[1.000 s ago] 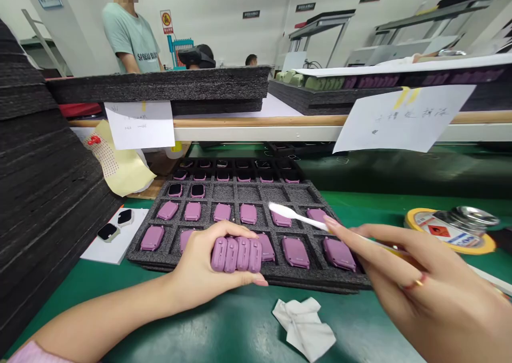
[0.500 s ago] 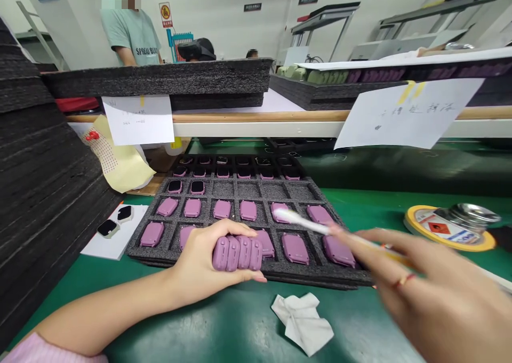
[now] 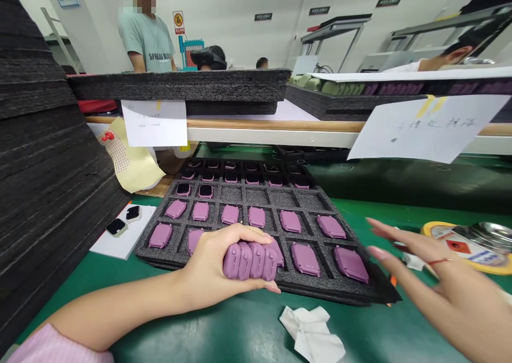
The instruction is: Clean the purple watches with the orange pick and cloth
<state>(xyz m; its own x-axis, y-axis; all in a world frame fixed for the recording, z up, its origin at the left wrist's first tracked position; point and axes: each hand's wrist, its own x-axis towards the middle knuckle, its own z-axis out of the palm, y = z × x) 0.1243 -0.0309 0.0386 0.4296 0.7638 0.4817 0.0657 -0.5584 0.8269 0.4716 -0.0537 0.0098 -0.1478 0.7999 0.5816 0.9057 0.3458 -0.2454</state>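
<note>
My left hand (image 3: 216,256) is closed around a row of several purple watch cases (image 3: 250,260), held side by side above the front edge of a black foam tray (image 3: 262,195). More purple watch cases lie singly in the tray's pockets, one of them a case (image 3: 306,258) just right of my left hand. Farther back in the tray are watches with dark screens (image 3: 206,191). My right hand (image 3: 444,277) is off the tray's right side, fingers apart and slightly blurred, with nothing visible between them. A small white object (image 3: 414,261) shows partly behind it.
A crumpled white wipe (image 3: 314,333) lies on the green table. Two pale watches rest on a white pad (image 3: 120,245) at left, beside stacked black foam (image 3: 40,192). At right is a yellow-rimmed round container (image 3: 440,230). A shelf (image 3: 256,135) crosses behind; people are beyond.
My right hand has moved away from the tray to the right and let go of the white-tipped stick it held over the cases. My left hand keeps its grip; the view has shifted slightly.
</note>
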